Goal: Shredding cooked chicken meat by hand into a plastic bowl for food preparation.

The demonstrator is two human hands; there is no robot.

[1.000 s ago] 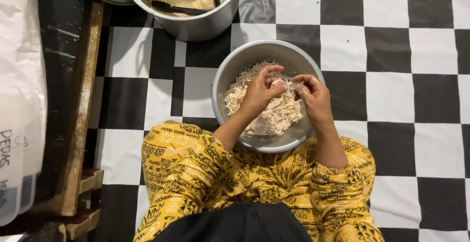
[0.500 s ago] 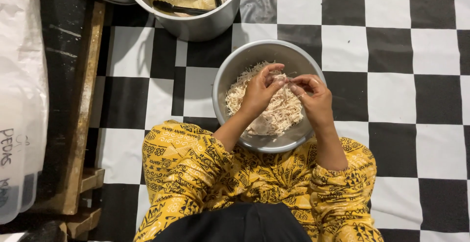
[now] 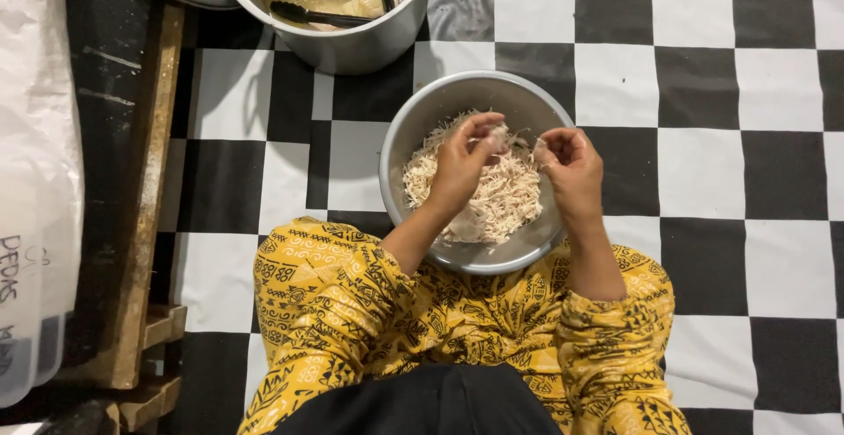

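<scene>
A round metal bowl (image 3: 422, 114) sits on the checkered floor in front of my knees, holding a heap of pale shredded meat (image 3: 510, 197). Both hands hover over it. My left hand (image 3: 462, 167) pinches a small pale piece of meat (image 3: 498, 138) between its fingertips. My right hand (image 3: 573, 169) is just to the right, fingertips curled on another small bit, a short gap between the two hands. A larger unshredded chunk lies under my left wrist. My legs in yellow patterned cloth (image 3: 352, 303) frame the bowl's near side.
A big metal pot (image 3: 352, 43) with broth, meat pieces and black tongs (image 3: 316, 17) stands at the top. A wooden plank (image 3: 145, 197) runs along the left, beside white plastic sheeting (image 3: 35, 180). Black and white checkered flooring (image 3: 703, 92) spreads to the right.
The two hands have drawn slightly apart, splitting the small piece of meat between them. The bowl and pot have not moved.
</scene>
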